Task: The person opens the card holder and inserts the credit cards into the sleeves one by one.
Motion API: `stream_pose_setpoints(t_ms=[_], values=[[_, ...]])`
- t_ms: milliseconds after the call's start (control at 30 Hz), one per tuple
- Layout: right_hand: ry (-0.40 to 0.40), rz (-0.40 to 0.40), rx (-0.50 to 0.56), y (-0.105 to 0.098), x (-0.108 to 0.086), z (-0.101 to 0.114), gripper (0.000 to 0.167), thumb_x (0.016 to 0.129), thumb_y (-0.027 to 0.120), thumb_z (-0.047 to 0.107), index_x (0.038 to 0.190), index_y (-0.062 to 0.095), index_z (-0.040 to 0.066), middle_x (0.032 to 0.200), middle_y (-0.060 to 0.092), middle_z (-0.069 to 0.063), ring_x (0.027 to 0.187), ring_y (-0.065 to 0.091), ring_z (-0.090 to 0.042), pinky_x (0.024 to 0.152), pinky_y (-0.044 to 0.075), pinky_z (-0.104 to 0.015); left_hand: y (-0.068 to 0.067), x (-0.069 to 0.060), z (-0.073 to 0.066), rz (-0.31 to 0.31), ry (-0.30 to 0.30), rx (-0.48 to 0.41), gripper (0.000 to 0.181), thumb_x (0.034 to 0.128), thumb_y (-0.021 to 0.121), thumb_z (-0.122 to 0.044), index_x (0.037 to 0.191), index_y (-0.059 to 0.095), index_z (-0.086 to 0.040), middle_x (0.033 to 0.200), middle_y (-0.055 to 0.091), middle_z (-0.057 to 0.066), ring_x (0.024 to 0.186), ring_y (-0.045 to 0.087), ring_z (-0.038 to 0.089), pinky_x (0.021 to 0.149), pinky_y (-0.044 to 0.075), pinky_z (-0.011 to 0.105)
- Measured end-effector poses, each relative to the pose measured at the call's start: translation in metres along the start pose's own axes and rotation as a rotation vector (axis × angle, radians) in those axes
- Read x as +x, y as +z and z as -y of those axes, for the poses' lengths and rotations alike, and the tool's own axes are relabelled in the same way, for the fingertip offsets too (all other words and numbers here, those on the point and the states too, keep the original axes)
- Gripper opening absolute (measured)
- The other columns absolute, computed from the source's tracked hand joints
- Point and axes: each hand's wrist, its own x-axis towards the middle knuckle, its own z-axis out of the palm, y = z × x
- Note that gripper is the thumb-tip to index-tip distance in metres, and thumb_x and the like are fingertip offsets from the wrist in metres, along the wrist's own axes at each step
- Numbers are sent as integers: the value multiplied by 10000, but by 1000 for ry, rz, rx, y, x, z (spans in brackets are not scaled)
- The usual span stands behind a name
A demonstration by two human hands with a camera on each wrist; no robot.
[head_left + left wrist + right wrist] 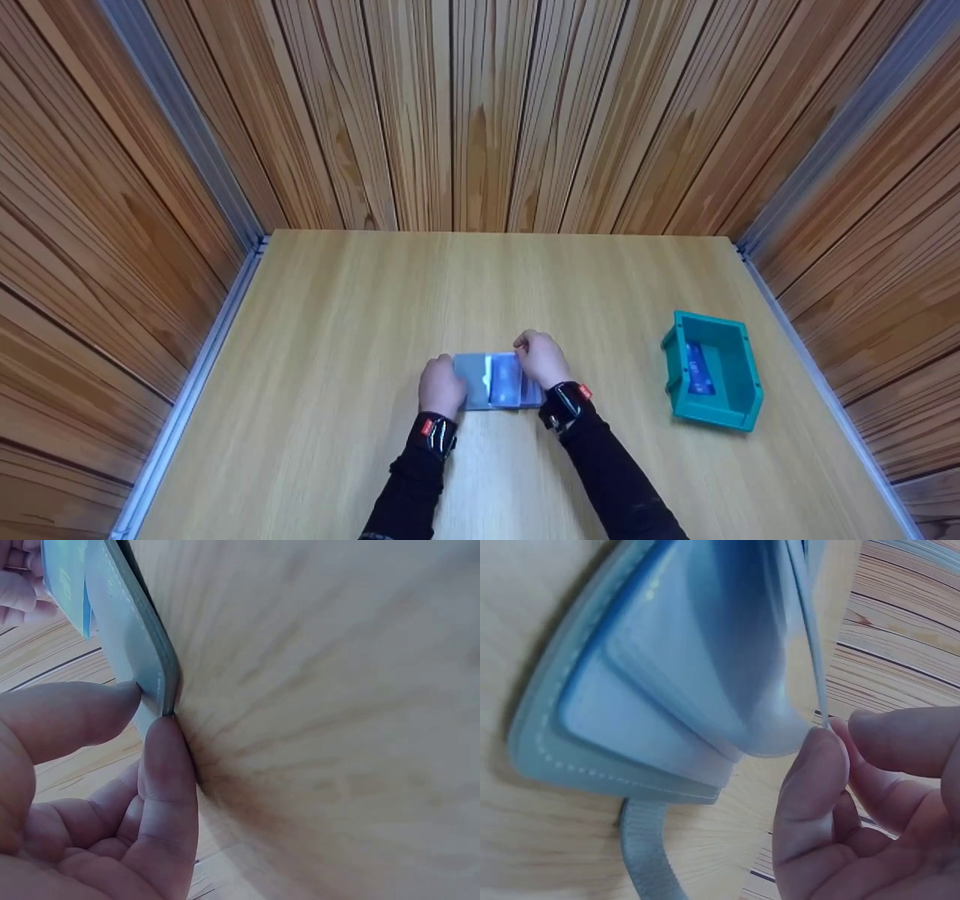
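Hands [441, 386] [544, 361] holding open card wallet [505, 381], teal bin [727, 367]

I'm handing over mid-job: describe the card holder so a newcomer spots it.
On the table, look left of the teal bin. The card holder is between the left hand and right hand. Its stitched grey-blue cover and translucent leaves set it apart from the blue item inside the bin.

On the table [360, 315] before you, the card holder [470, 381] lies between your left hand [441, 386], at its left end, and your right hand [544, 360], toward its right. Well apart to your right stands the bin [712, 414], with a flat item [699, 371] inside; behind rises the plank wall [480, 112].
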Motion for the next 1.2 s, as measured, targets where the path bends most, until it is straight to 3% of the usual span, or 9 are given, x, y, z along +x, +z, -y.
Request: stream_pose_setpoints(t_ms=[267,667,1000,1200], values=[[6,2,-16,-1,0,3,56,903,640,54,934,682,35,912,632,-96,860,609,-263,792,496,-425,-1,0,0,-17,24,13,145,736,635,56,878,626,85,795,604,191,793,611,381,743,489,503],[-98,-39,59,0,2,6,67,855,620,-20,890,675,-3,841,654,-106,798,607,-277,757,492,-433,0,0,1,-31,48,15,121,712,654,44,825,614,62,757,594,182,764,609,396,701,482,510],[-37,-3,117,0,3,10,54,889,617,19,906,668,15,863,663,-81,784,603,-238,742,499,-399,0,1,2,-17,40,19,158,700,659,45,852,621,67,776,602,179,778,611,384,719,486,501],[-51,0,147,3,2,14,53,893,624,24,921,665,6,828,645,-69,749,596,-225,711,500,-381,-1,1,1,16,1,7,235,706,674,45,933,633,86,831,614,176,818,612,360,766,498,483]])
